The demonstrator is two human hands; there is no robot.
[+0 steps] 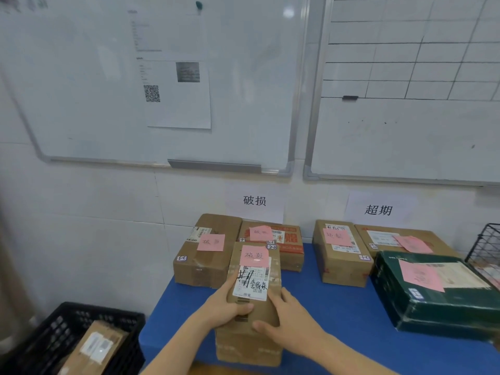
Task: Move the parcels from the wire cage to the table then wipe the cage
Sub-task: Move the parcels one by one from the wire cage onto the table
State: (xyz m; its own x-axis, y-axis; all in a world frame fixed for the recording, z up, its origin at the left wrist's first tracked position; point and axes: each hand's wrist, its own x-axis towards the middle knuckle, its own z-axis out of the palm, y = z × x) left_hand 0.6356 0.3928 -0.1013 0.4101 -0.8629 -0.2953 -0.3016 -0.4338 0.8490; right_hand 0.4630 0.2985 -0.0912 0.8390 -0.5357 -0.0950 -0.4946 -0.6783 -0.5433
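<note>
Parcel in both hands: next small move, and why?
Probably push the parcel slightly forward, then release: left hand and right hand grip it at the blue table's near edge, short of the pink-noted boxes behind.

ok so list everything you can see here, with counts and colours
held parcel: 1, brown, table front, in both hands
brown parcels: 4, brown, table back
green parcel: 1, dark green, table right
pink notes: 6, pink, one per table parcel
table: 1, blue, centre
crate: 1, black, floor left
crate parcel: 1, brown, in crate
wire basket: 1, black, right edge
whiteboards: 2, white, wall
signs: 2, white, wall under boards
left hand: 1, bare, on held parcel's left
right hand: 1, bare, on its right
</note>
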